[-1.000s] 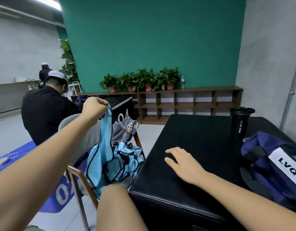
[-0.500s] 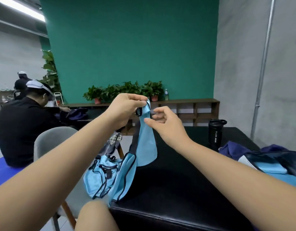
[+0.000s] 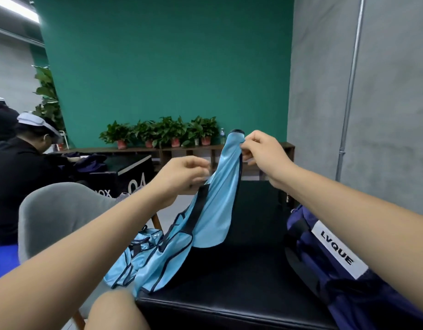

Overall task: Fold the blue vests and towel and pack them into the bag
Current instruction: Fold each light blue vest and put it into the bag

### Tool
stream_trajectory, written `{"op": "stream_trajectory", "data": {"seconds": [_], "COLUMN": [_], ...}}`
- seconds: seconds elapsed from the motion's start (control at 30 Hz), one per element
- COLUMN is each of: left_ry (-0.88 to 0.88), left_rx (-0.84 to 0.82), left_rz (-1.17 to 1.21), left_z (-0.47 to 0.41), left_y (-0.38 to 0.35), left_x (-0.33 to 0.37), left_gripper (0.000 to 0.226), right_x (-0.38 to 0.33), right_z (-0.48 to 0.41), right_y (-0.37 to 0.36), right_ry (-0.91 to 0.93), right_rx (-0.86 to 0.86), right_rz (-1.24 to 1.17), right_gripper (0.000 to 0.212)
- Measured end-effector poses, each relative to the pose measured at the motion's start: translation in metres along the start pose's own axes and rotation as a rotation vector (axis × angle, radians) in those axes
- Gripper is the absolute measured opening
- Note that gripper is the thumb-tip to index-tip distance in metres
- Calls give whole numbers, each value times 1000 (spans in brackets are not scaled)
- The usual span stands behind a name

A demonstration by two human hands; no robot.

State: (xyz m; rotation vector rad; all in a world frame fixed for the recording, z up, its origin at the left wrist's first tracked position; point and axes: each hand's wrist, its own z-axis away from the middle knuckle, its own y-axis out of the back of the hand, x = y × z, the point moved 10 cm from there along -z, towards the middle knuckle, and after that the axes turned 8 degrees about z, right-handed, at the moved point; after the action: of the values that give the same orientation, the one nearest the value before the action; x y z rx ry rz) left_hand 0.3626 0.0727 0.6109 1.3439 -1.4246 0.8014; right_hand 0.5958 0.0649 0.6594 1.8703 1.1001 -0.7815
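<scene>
A light blue vest point(image 3: 215, 210) with dark navy trim hangs in the air over the left part of the black table point(image 3: 241, 282). My right hand point(image 3: 260, 153) pinches its top strap, held highest. My left hand point(image 3: 182, 177) grips the vest's edge lower and to the left. The vest's bottom drapes onto the table's front left corner. More blue vests point(image 3: 134, 253) lie bunched on the grey chair point(image 3: 58, 210) to the left. The navy bag point(image 3: 344, 265) with a white LVQUE label lies on the table at the right, partly behind my right forearm.
A black bottle point(image 3: 285, 197) stands behind my right arm, mostly hidden. A person in black point(image 3: 17, 177) sits at the left, by another black box. A wooden shelf with potted plants point(image 3: 162, 134) lines the green back wall. My knee point(image 3: 110, 310) shows at the bottom.
The vest has been carried right, over the table. My right hand took its top strap and rose; my left hand slid lower along the edge. The view turned right, showing the bag.
</scene>
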Motion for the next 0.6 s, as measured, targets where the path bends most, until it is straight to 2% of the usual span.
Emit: {"op": "stream_trajectory", "data": {"seconds": [0.33,0.4,0.5,0.6], "left_ry": [-6,-6,-5,10], "left_rx": [31,33,47,110], "left_rz": [-624,-665,-749,-746], "left_z": [32,39,42,42], "left_y": [9,14,23,38], "left_x": [-105,-123,-141,-138], "left_gripper": [40,35,17,13], "right_x": [9,12,18,29], "right_z": [-19,-23,-27,-31], "right_y": [55,66,83,99], "right_ry": [-40,-60,-85,-114], "right_rx": [102,124,144,158], "right_rz": [61,45,42,67], "right_gripper": [7,9,10,10]}}
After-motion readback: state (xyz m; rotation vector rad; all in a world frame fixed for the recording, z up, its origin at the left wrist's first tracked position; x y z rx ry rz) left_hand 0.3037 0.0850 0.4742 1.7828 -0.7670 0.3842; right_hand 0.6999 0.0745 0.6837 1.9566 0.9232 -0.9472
